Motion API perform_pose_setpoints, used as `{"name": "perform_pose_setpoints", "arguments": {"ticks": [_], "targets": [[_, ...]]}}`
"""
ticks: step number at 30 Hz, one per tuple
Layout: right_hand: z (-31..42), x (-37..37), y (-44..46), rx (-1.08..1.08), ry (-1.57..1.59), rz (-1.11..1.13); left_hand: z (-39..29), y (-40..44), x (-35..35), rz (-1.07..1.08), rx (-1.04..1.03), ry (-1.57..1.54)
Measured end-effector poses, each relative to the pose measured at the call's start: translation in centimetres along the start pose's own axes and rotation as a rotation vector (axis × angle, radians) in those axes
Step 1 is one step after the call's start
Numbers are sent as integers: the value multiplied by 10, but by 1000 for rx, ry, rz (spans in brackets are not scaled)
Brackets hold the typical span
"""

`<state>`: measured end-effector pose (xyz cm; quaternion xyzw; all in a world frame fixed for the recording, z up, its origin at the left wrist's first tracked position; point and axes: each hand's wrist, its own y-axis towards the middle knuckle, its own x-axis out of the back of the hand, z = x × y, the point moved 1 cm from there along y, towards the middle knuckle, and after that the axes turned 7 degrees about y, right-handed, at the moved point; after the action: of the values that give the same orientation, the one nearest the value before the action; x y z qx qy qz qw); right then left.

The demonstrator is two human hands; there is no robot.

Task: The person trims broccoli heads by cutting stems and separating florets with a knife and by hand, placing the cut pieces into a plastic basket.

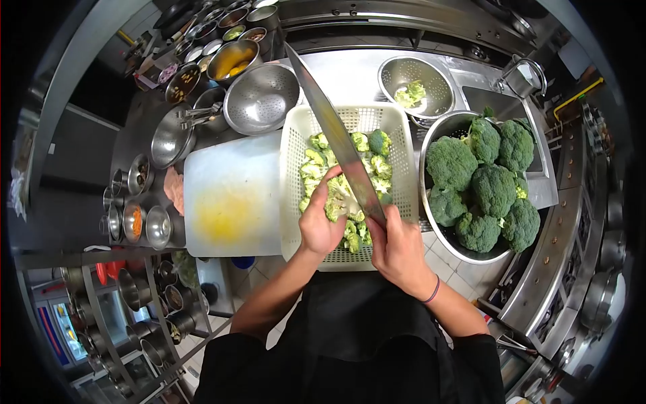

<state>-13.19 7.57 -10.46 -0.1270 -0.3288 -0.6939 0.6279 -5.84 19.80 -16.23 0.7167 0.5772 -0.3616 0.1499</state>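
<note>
My right hand (400,250) grips a large kitchen knife (336,131) near its handle, with the long blade pointing up and to the left. In my left hand (321,223) is a piece of broccoli (342,200), its pale cut stem side facing up; part of it lies hidden behind the blade. Both hands are above a cream plastic basket (291,161) with perforated walls. Cut broccoli florets (381,143) lie inside the basket. To the right, a big metal bowl (431,222) holds several whole broccoli heads (494,190).
Left of the basket lies a white cutting board (232,202) with a yellow stain. A metal colander (262,99) stands behind it; another colander (441,84) with trimmings sits at the back right. A pink cloth (174,190) and several metal bowls (159,227) line the left side.
</note>
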Motion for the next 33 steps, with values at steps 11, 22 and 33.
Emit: {"name": "perform_pose_setpoints", "arguments": {"ticks": [11,22,33], "targets": [[2,-15,-3,24,69,-46,-11,8,6,115,-107,96],[-2,-35,6,-9,4,-37,-35,15,12,377,-283,459],[0,-55,-4,-216,-55,-18,-18,19,41,421,38,410]]}}
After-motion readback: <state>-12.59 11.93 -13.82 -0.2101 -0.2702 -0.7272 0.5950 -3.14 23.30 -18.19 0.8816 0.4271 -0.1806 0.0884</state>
